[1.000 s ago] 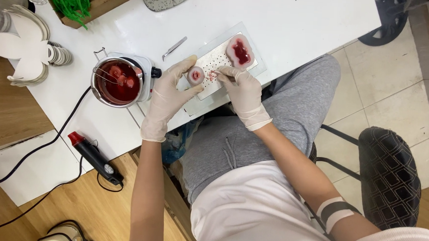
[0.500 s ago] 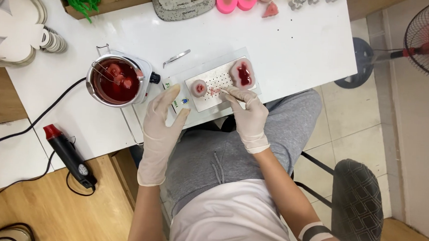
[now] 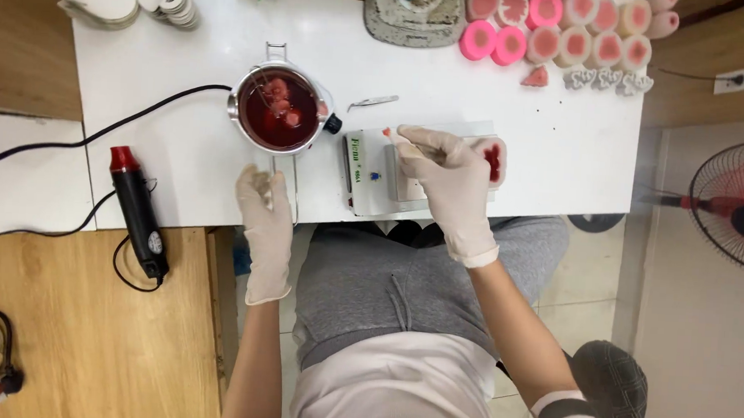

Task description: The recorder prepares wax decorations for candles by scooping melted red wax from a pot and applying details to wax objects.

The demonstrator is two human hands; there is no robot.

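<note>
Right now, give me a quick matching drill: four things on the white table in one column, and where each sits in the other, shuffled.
Things
1. round metal pot of red liquid
2. black heat gun with a red nozzle
3. row of pink round moulds
4. thin metal tweezers

Places
A. far edge of the table, toward the right
B. on the bare table top between the pot and the small white scale
C. just beyond the gloved left hand
D. left near edge of the table, body hanging over the edge

Pairs: 1-C, 2-D, 3-A, 4-B
</note>
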